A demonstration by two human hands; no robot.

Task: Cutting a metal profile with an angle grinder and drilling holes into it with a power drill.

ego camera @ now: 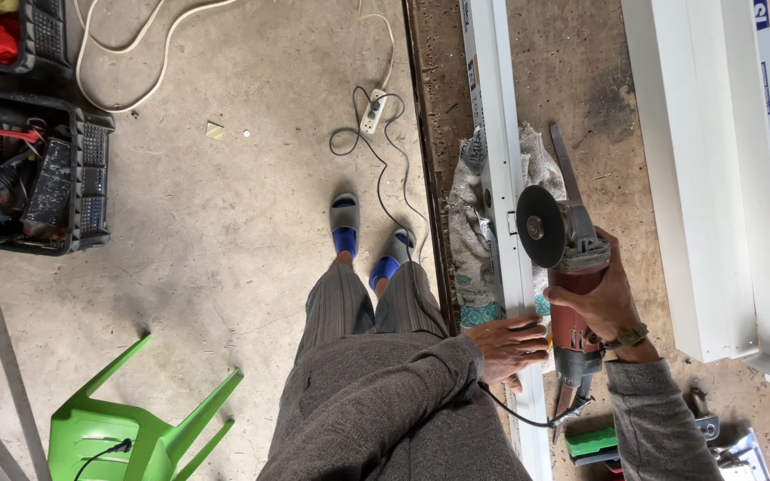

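My right hand (606, 298) grips a red angle grinder (574, 303), whose dark disc (539, 226) sits at the edge of a long white aluminium profile (499, 107) lying on the wooden workbench (581, 80). My left hand (510, 346) lies over that profile just below the disc, fingers together, holding it down. The grinder's black cable (514, 411) runs out from under my left wrist. A patterned rag (470, 223) is bunched under the profile.
A stack of wrapped white profiles (715, 178) lies on the right of the bench. A green-handled tool (592, 441) and metal parts sit near my right sleeve. On the floor are black crates of tools (91, 178), a green plastic chair (135, 428) and a power strip (372, 111).
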